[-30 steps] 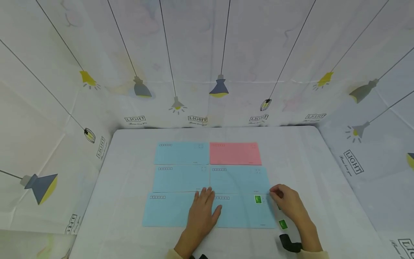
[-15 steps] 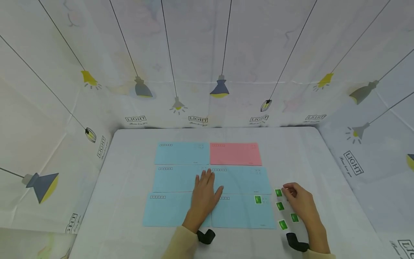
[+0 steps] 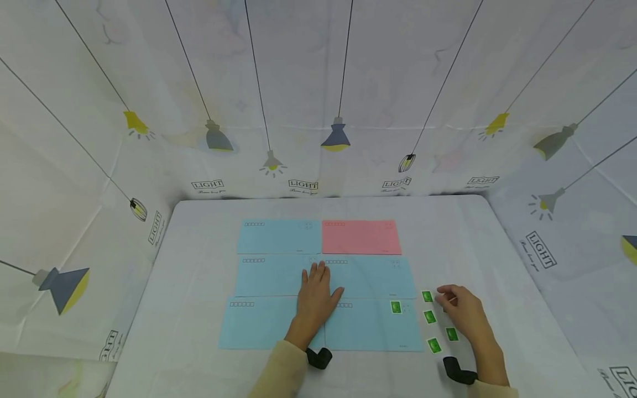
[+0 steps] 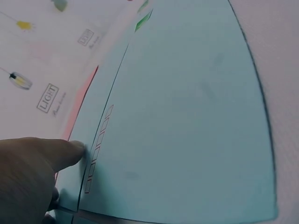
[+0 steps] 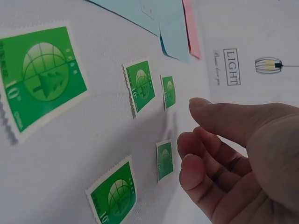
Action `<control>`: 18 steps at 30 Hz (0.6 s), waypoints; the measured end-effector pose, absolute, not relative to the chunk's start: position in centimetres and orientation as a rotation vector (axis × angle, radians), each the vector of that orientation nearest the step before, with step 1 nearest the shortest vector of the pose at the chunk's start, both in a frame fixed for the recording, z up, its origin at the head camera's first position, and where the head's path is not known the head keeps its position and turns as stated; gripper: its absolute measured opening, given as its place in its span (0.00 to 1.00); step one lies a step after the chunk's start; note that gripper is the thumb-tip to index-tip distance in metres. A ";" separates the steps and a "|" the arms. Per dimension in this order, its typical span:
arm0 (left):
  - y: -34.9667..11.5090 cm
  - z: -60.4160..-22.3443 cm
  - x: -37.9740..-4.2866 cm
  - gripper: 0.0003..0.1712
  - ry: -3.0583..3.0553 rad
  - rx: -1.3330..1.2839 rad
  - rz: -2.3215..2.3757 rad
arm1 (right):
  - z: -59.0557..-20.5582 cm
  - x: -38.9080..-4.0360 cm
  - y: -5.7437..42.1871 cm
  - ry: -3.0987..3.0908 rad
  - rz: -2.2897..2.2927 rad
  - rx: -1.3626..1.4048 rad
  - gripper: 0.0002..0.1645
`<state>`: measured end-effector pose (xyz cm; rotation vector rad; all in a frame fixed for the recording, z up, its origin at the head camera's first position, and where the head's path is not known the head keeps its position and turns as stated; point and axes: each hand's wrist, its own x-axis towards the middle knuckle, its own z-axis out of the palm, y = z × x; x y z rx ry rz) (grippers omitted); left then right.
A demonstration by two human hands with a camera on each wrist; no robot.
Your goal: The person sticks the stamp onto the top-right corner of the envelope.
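My left hand (image 3: 316,296) rests flat, fingers extended, where the middle-row blue envelopes meet the lower ones. In the left wrist view its thumb touches blue paper near a row of postcode boxes (image 4: 99,148). The lower right blue envelope (image 3: 368,331) bears a green stamp (image 3: 396,307) in its upper right part. My right hand (image 3: 463,310) hovers right of several loose green postage stamps (image 3: 430,317), its fingers loosely bent. In the right wrist view the thumb stands apart from the fingertips, with nothing between them; the nearest stamp (image 5: 165,160) lies just beyond the fingers.
More blue envelopes (image 3: 278,236) and a pink envelope (image 3: 361,237) lie edge to edge in rows on the white table (image 3: 199,232). Cloth walls (image 3: 298,66) printed with lamps enclose the back and sides. Each wrist carries a black camera mount (image 3: 458,371).
My right hand has moved right, away from the lower right envelope's edge, uncovering loose stamps. My left hand has slid forward onto the middle-row envelopes. Little differs over the last half second.
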<state>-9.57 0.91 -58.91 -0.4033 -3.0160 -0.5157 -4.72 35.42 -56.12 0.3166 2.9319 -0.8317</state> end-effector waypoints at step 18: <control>0.9 -60.1 -9.7 0.39 -2.965 -0.396 -0.573 | -56.9 -6.8 35.9 2.848 -0.802 0.170 0.17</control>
